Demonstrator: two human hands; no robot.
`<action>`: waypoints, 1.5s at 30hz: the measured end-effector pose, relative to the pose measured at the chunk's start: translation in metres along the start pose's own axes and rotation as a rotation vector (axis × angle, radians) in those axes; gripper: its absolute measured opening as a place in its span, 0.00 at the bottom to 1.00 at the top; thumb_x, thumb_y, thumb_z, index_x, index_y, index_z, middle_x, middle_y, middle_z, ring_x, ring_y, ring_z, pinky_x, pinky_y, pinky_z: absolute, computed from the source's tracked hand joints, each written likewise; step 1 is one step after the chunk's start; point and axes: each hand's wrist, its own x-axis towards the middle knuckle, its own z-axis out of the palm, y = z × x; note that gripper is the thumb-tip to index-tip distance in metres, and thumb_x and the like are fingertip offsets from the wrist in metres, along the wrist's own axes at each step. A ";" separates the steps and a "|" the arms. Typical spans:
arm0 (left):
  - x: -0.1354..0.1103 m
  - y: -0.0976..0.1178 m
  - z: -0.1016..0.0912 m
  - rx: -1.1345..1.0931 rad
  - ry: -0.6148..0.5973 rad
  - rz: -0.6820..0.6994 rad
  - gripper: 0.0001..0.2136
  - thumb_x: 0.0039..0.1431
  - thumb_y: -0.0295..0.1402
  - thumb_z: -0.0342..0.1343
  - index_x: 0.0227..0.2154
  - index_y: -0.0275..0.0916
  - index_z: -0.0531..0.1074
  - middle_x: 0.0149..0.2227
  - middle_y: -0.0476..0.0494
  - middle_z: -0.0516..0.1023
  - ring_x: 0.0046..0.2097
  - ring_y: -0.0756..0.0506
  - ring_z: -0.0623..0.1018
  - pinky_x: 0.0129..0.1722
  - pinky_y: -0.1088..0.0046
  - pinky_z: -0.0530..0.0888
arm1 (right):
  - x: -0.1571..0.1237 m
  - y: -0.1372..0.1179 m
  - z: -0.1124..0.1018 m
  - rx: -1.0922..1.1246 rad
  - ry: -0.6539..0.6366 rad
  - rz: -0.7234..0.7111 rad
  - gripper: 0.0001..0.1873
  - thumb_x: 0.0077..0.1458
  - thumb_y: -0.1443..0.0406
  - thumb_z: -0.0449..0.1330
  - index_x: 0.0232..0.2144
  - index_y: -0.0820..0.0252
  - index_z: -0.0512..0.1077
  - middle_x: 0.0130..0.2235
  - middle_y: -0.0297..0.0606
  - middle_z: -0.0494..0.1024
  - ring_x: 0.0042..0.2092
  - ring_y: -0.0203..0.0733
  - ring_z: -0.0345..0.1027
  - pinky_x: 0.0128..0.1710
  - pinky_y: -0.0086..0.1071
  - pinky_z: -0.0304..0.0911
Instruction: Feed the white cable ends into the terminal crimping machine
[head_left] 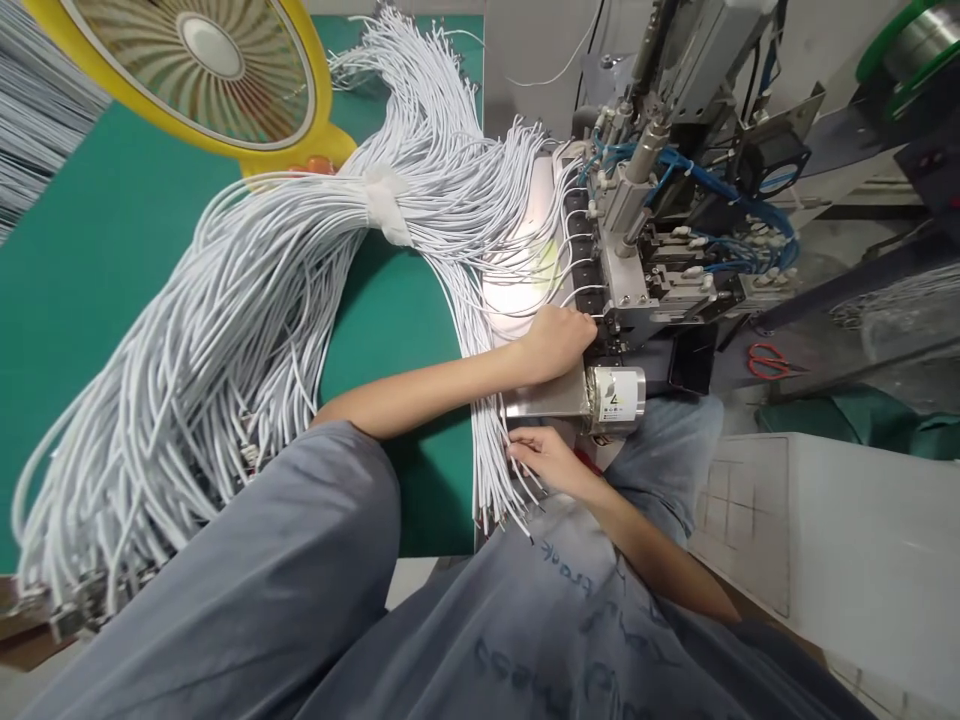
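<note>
Cables (247, 300) fan lengthwise toward machine (637, 260).

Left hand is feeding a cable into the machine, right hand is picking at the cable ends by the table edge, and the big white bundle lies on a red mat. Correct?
Not quite: the head view shows the mat is green, not red. The rest holds: the left hand is at the machine with a cable, the right hand is at the cable ends by the table edge, and the bundle lies on the mat.
</note>
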 end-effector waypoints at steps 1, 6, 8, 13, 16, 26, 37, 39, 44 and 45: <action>0.000 0.000 0.000 -0.003 0.003 -0.003 0.13 0.55 0.17 0.44 0.37 0.27 0.72 0.33 0.31 0.77 0.35 0.40 0.77 0.26 0.72 0.60 | 0.000 0.000 -0.001 0.030 0.009 0.018 0.17 0.44 0.52 0.61 0.26 0.60 0.69 0.24 0.31 0.67 0.24 0.33 0.58 0.23 0.27 0.55; -0.005 0.007 -0.004 -0.020 0.062 0.059 0.13 0.55 0.18 0.42 0.32 0.28 0.73 0.29 0.32 0.76 0.33 0.40 0.77 0.25 0.70 0.60 | -0.006 0.001 -0.006 0.012 0.079 -0.023 0.14 0.40 0.58 0.65 0.23 0.59 0.64 0.21 0.27 0.64 0.23 0.31 0.55 0.24 0.26 0.53; -0.010 0.013 -0.009 -0.063 0.062 0.127 0.12 0.56 0.20 0.44 0.31 0.29 0.73 0.28 0.34 0.76 0.31 0.40 0.76 0.24 0.69 0.61 | -0.015 -0.002 -0.010 -0.158 0.126 -0.075 0.08 0.45 0.61 0.61 0.25 0.58 0.67 0.23 0.29 0.67 0.26 0.33 0.58 0.27 0.28 0.55; -0.020 0.025 -0.019 -0.322 0.131 0.382 0.14 0.63 0.34 0.43 0.37 0.34 0.73 0.33 0.40 0.76 0.35 0.45 0.75 0.31 0.70 0.66 | -0.047 -0.028 -0.043 -0.490 0.351 -0.150 0.13 0.56 0.60 0.52 0.28 0.60 0.72 0.26 0.36 0.73 0.30 0.39 0.64 0.30 0.31 0.57; -0.021 0.025 -0.019 -0.430 0.216 0.405 0.17 0.65 0.37 0.41 0.41 0.34 0.73 0.35 0.42 0.76 0.38 0.46 0.74 0.39 0.70 0.67 | -0.056 -0.051 -0.076 -0.448 0.540 -0.209 0.13 0.52 0.59 0.55 0.22 0.60 0.70 0.21 0.33 0.69 0.25 0.37 0.60 0.25 0.30 0.56; -0.009 0.009 -0.020 -0.561 0.190 0.506 0.14 0.65 0.33 0.42 0.42 0.36 0.72 0.31 0.45 0.75 0.32 0.51 0.74 0.29 0.78 0.64 | -0.047 -0.081 -0.087 0.059 0.919 -0.521 0.09 0.40 0.62 0.64 0.26 0.59 0.70 0.24 0.33 0.72 0.28 0.36 0.66 0.31 0.31 0.64; -0.007 0.011 -0.023 -0.776 0.233 0.454 0.14 0.63 0.33 0.45 0.32 0.35 0.74 0.27 0.45 0.73 0.30 0.52 0.71 0.30 0.78 0.66 | -0.047 -0.079 -0.085 -0.027 0.934 -0.528 0.09 0.49 0.59 0.60 0.28 0.58 0.75 0.29 0.37 0.74 0.30 0.38 0.66 0.32 0.33 0.64; -0.008 0.014 -0.024 -0.915 0.209 0.449 0.14 0.63 0.34 0.45 0.30 0.34 0.74 0.28 0.45 0.73 0.31 0.52 0.71 0.31 0.78 0.67 | -0.047 -0.080 -0.083 -0.140 0.903 -0.567 0.09 0.51 0.60 0.58 0.25 0.58 0.74 0.31 0.37 0.74 0.33 0.39 0.67 0.32 0.32 0.63; -0.009 0.017 -0.023 -0.977 0.210 0.378 0.12 0.62 0.31 0.47 0.30 0.34 0.74 0.25 0.47 0.71 0.28 0.52 0.69 0.28 0.78 0.65 | -0.051 -0.085 -0.086 -0.333 0.973 -0.616 0.10 0.54 0.62 0.56 0.29 0.57 0.76 0.29 0.36 0.71 0.30 0.37 0.64 0.28 0.31 0.59; -0.009 0.017 -0.021 -0.947 0.227 0.386 0.11 0.61 0.31 0.48 0.31 0.34 0.75 0.25 0.47 0.71 0.28 0.52 0.69 0.28 0.78 0.65 | -0.051 -0.086 -0.088 -0.359 0.979 -0.611 0.09 0.53 0.62 0.57 0.29 0.58 0.76 0.27 0.35 0.70 0.28 0.36 0.63 0.26 0.30 0.57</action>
